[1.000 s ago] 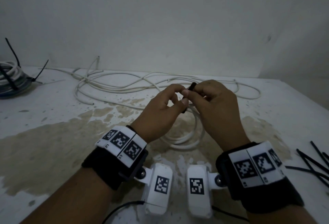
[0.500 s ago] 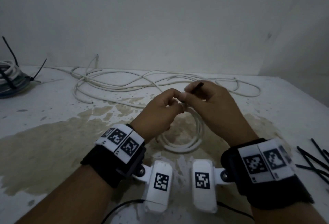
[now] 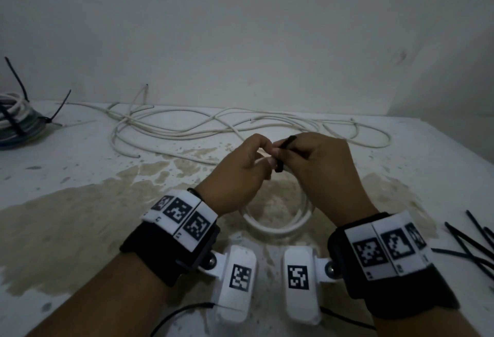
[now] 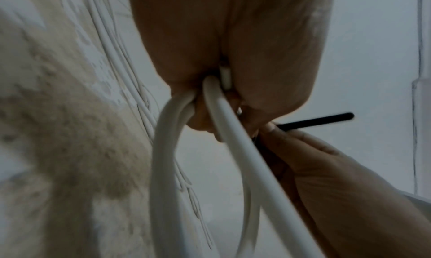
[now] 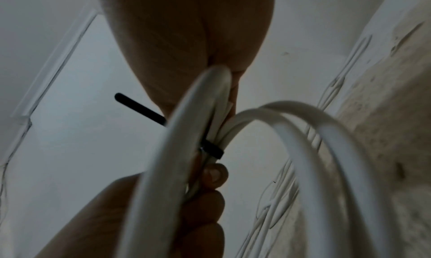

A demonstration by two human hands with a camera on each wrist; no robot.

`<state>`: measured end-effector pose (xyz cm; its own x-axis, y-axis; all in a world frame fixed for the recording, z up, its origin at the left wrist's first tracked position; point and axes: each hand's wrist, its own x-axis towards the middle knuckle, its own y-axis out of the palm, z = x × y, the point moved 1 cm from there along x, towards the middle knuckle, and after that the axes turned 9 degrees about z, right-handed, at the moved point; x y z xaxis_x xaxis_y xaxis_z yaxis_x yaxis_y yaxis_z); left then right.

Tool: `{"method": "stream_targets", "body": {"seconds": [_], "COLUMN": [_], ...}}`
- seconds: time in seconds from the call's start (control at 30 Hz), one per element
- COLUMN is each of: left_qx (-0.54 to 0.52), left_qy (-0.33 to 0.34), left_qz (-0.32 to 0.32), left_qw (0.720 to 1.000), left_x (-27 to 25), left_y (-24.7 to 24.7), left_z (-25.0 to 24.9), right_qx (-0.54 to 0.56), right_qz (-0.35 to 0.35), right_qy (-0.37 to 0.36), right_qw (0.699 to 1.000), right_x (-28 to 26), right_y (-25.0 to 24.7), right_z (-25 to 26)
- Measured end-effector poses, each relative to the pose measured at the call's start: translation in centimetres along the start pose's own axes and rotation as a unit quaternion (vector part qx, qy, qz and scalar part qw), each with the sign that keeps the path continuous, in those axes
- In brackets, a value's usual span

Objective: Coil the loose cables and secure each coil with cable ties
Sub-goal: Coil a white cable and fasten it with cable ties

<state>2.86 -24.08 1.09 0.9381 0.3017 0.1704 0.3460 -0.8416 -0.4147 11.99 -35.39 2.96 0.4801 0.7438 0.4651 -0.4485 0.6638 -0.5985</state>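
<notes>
White cable loops [image 5: 186, 132] arc through the frame's centre, bound by a black cable tie [image 5: 213, 150] whose tail juts toward the left; fingers [image 5: 214, 175] pinch below.

White cable coil [image 3: 278, 225] – several loops, raised off the table. Black cable tie [image 5: 212, 149] wraps its upper strands – tail projecting.

You get dim, flat, greyish light in all three views; the source isn't visible, and shadows are soft and faint. Head view is noisy, with wide-angle bending at the edges. Both wrist views are soft and smeared: the white cable loops [image 5: 163, 169] close to the lens are out of focus, possibly motion blur too. No glare.
</notes>
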Motion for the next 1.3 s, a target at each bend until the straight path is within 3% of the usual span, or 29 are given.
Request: {"method": "stream_targets", "body": {"seconds": [0.27, 0.37, 0.5, 0.6, 0.7, 0.87, 1.0, 1.13, 1.23, 1.3], "left_qx": [-0.011, 0.011, 0.038, 0.079, 0.097, -0.003, -0.154, -0.222, -0.272, -0.294], "left_qy": [0.03, 0.032, 0.057, 0.071, 0.065, 0.014, -0.034, -0.033, -0.034, -0.034], "left_qz": [0.011, -0.005, -0.013, -0.014, -0.018, 0.019, 0.017, 0.02, 0.027, 0.004], "left_qw": [0.999, 0.999, 0.998, 0.994, 0.993, 1.0, 0.987, 0.974, 0.961, 0.955], "left_x": [0.0, 0.0, -0.2, -0.4, -0.4, -0.4, -0.4, -0.8, -1.2, -1.5], "left_y": [0.5, 0.5, 0.6, 0.5, 0.3, -0.2, -0.3, -0.7, -1.0, -1.4], "left_z": [-0.5, -0.3, -0.5, -0.8, -0.8, -0.8, -1.1, -1.2, -1.2, -1.2], "right_qx": [0.038, -0.028, -0.068, -0.002, 0.043, 0.063, 0.049, 0.053, 0.115, 0.146], "right_qz": [-0.046, -0.045, -0.098, -0.092, -0.034, 0.094, 0.026, -0.051, -0.044, 0.013], "right_qy": [-0.009, -0.053, -0.084, -0.038, 0.041, 0.038, 0.035, 0.038, 0.062, 0.084], "right_qw": [0.998, 0.997, 0.989, 0.995, 0.998, 0.993, 0.998, 0.997, 0.99, 0.986], "right_x": [-0.2, -0.1, 0.1, -0.2, 0.0, -0.3, -0.2, -0.3, -0.4, -0.5], "right_y": [-0.3, -0.5, -1.1, -1.3, -1.5, -1.5, -1.6, -2.1, -1.8, -1.4], "right_z": [0.6, 0.4, 0.3, 0.6, 0.7, 0.7, 0.2, 0.0, -0.1, 0.2]}}
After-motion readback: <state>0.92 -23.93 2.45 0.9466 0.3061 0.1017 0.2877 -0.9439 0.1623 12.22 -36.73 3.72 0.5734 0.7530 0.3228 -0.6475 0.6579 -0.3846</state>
